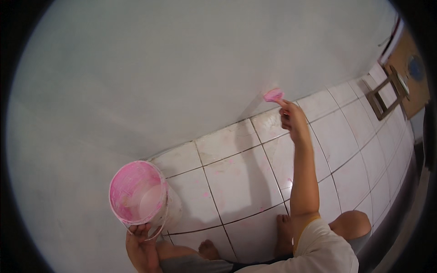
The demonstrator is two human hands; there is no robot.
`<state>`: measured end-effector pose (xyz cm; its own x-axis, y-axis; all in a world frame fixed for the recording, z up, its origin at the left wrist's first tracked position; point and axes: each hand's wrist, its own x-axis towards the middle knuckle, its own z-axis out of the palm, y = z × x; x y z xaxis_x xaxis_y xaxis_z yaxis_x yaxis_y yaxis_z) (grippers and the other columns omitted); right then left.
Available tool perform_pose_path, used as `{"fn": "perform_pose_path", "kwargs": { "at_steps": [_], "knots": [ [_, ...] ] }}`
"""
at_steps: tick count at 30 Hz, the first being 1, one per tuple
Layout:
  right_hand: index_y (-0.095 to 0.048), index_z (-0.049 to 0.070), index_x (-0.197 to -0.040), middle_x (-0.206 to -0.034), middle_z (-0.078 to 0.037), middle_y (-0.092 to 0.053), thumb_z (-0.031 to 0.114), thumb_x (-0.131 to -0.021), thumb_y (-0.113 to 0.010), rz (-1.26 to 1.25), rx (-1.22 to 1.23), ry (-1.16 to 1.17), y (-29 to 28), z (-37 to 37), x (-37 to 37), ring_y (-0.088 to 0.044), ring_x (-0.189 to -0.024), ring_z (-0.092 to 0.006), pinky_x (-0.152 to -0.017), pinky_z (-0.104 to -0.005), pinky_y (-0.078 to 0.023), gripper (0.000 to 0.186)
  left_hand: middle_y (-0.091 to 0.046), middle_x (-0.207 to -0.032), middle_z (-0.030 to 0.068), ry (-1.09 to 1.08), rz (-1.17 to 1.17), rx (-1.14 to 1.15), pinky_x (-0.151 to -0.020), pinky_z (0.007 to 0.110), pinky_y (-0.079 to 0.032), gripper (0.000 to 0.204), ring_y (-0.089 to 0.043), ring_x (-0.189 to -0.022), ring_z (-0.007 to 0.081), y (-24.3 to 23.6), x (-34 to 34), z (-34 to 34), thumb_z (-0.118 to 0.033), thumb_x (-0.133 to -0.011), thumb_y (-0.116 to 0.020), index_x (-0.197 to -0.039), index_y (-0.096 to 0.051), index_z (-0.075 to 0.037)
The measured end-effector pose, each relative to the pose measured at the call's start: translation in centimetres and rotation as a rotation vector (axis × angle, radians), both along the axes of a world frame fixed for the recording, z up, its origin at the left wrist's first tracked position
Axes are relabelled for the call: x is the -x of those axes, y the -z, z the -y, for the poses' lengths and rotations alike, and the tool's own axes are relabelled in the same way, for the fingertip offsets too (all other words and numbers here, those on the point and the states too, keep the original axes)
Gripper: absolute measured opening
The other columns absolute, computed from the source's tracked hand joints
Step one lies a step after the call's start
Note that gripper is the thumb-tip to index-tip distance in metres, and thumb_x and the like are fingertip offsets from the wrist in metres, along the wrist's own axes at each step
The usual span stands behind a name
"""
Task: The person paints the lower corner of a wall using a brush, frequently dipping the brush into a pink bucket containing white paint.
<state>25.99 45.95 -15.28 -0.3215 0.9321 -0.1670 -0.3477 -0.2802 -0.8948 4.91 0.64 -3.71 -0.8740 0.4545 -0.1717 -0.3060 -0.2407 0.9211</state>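
My right hand (pixel 293 119) grips a pink-coated brush (pixel 273 94) by its handle, with the bristle end at the pale grey wall (pixel 182 68), just above the floor line. My left hand (pixel 140 241) is closed on the near lower-left side of a white plastic bucket (pixel 125 193), its inside smeared pink around a pale bottom. The bucket's wire handle hangs beside my fingers.
White tiled floor (pixel 232 177) with dark grout and pink spots runs along the wall. My bare feet and bent knees are at the lower edge. At the right are a small wooden frame like a stool (pixel 380 107) and a brown board (pixel 414 93) with a blue round shape.
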Motion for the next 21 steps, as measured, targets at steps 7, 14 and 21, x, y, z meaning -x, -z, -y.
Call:
{"fn": "perform_pose_path", "kwargs": {
  "at_steps": [7,14,21],
  "knots": [
    [-0.046,-0.008,-0.132,-0.064,0.001,-0.045,0.019,-0.086,-0.049,0.075,-0.085,-0.184,-11.8,11.0,0.4,-0.026,-0.041,-0.0038,-0.036,-0.0200,-0.018,0.054,-0.066,-0.091,0.0130,-0.095,0.097,-0.054,-0.087,0.063,-0.050,0.034,-0.065,-0.088,0.0267,-0.1,1.3,0.3,0.006,-0.072,-0.042,-0.103,-0.054,0.000],
    [-0.054,0.002,-0.122,-0.067,0.001,-0.045,0.013,-0.084,-0.048,0.104,0.145,-0.326,-2.2,11.7,12.8,-0.029,-0.042,-0.0057,-0.039,-0.0219,-0.021,0.040,-0.066,-0.091,0.0162,-0.090,0.131,-0.115,-0.083,0.059,-0.054,0.031,-0.066,-0.088,0.0295,0.7,2.2,1.3,0.005,-0.073,-0.042,-0.101,-0.053,0.001],
    [-0.058,0.004,-0.102,-0.072,-0.001,-0.045,0.013,-0.085,-0.046,0.010,-0.067,-0.324,-9.8,12.3,15.0,-0.035,-0.048,-0.0083,-0.041,-0.0226,-0.025,0.022,-0.065,-0.094,0.0159,-0.011,0.063,-0.137,-0.077,0.054,-0.057,0.028,-0.065,-0.091,0.0286,1.5,3.6,3.2,0.002,-0.076,-0.043,-0.101,-0.055,0.001]
  ]
}}
